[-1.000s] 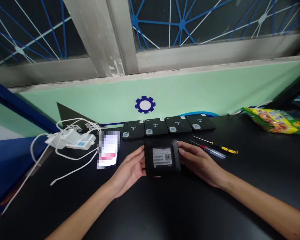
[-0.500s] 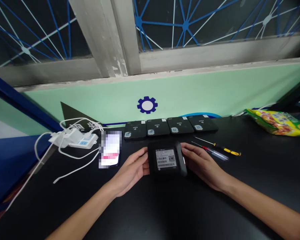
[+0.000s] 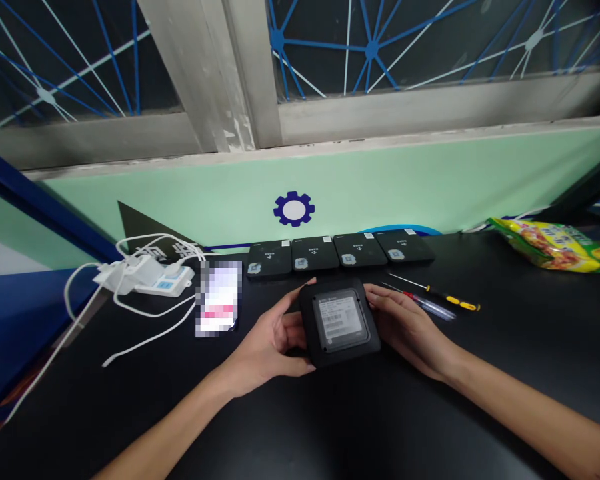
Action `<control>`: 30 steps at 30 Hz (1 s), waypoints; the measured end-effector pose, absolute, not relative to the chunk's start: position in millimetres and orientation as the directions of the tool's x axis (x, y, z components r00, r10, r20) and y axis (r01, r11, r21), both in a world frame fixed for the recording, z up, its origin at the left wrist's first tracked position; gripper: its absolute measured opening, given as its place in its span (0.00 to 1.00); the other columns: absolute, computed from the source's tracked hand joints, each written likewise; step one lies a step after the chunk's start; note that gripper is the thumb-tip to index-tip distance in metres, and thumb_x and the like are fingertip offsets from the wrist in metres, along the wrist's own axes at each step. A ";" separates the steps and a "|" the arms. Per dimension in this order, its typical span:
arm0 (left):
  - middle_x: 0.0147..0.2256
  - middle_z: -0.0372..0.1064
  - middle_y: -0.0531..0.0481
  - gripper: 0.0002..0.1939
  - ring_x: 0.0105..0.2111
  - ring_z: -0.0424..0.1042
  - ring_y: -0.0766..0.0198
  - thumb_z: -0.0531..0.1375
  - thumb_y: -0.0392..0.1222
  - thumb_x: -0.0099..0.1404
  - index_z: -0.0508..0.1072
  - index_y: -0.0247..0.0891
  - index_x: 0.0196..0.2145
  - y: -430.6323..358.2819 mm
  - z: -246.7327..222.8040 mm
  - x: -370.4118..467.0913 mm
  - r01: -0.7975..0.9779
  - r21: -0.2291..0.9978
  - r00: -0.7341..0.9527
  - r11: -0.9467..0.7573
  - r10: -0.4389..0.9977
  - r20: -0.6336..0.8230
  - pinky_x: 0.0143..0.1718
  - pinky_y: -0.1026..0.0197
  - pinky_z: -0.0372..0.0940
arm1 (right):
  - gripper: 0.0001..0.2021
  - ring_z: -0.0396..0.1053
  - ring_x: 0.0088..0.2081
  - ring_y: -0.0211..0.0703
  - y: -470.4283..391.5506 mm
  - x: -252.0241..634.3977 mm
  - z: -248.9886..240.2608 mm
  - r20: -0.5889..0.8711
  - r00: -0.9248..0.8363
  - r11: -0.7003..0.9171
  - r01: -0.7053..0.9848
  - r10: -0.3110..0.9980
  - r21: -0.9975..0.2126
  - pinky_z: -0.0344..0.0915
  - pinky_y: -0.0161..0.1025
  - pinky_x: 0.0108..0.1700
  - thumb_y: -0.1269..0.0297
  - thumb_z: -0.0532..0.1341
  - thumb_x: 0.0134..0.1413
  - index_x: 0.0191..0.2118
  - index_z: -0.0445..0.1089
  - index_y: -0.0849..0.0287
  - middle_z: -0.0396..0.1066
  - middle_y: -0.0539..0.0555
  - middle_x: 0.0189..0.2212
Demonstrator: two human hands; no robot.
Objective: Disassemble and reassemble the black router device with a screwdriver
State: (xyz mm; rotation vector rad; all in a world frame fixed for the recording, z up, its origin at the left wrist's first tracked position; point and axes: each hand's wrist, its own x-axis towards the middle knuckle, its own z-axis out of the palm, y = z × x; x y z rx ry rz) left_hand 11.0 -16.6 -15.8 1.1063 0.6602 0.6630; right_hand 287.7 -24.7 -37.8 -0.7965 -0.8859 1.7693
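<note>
A square black set-top box (image 3: 307, 327) is held between my two hands above the black table, its underside with a white printed label tilted toward me. My left hand (image 3: 267, 343) grips its left edge, thumb at the near corner and fingers at the far side and behind. My right hand (image 3: 413, 330) holds the right edge, with some of its fingers hidden behind the box. Just beyond my right hand lie a red screwdriver with a clear handle (image 3: 435, 309) and a yellow-and-black screwdriver (image 3: 461, 303).
Several similar black boxes (image 3: 313, 255) stand in a row along the wall. A phone with a blurred screen (image 3: 220, 297) lies left of my left hand. Further left is a white power strip (image 3: 167, 281) with tangled cables. A green-and-yellow snack bag (image 3: 555, 247) rests at the far right.
The box has tilted and turned, so more of its underside faces me. My left thumb has shifted to the near corner, with my left fingers spread wider. My right hand has stayed nearly in place.
</note>
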 end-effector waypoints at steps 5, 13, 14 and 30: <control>0.50 0.76 0.49 0.71 0.45 0.79 0.56 0.80 0.26 0.53 0.47 0.64 0.80 -16.9 -12.9 11.6 -0.127 0.956 0.618 0.266 0.774 -0.134 0.51 0.52 0.73 | 0.13 0.80 0.52 0.57 -25.5 289.1 -36.4 -0.129 -0.326 -0.276 -0.459 0.936 -0.844 0.75 0.49 0.53 0.58 0.68 0.72 0.56 0.80 0.55 0.83 0.59 0.49; 0.54 0.74 0.46 0.65 0.49 0.77 0.53 0.79 0.27 0.56 0.51 0.60 0.78 -18.0 -14.4 12.4 -0.125 0.964 0.614 0.236 0.782 -0.112 0.56 0.48 0.71 | 0.12 0.81 0.48 0.53 -27.0 288.7 -34.5 -0.126 -0.317 -0.269 -0.464 0.940 -0.844 0.74 0.43 0.47 0.57 0.71 0.70 0.54 0.80 0.53 0.84 0.57 0.47; 0.55 0.74 0.45 0.64 0.50 0.76 0.53 0.78 0.26 0.57 0.51 0.60 0.79 -18.1 -14.6 12.1 -0.124 0.964 0.613 0.234 0.782 -0.110 0.56 0.48 0.71 | 0.12 0.81 0.47 0.52 -27.3 288.8 -34.1 -0.126 -0.315 -0.269 -0.468 0.941 -0.842 0.73 0.43 0.46 0.58 0.71 0.70 0.54 0.80 0.53 0.84 0.56 0.46; 0.51 0.71 0.50 0.64 0.42 0.73 0.62 0.72 0.22 0.61 0.46 0.71 0.79 -17.7 -7.2 11.7 -0.141 0.966 0.647 0.215 0.759 -0.074 0.41 0.61 0.69 | 0.12 0.77 0.38 0.45 -28.8 294.6 -34.0 -0.110 -0.313 -0.249 -0.450 0.944 -0.858 0.72 0.41 0.43 0.59 0.72 0.68 0.54 0.81 0.52 0.82 0.53 0.40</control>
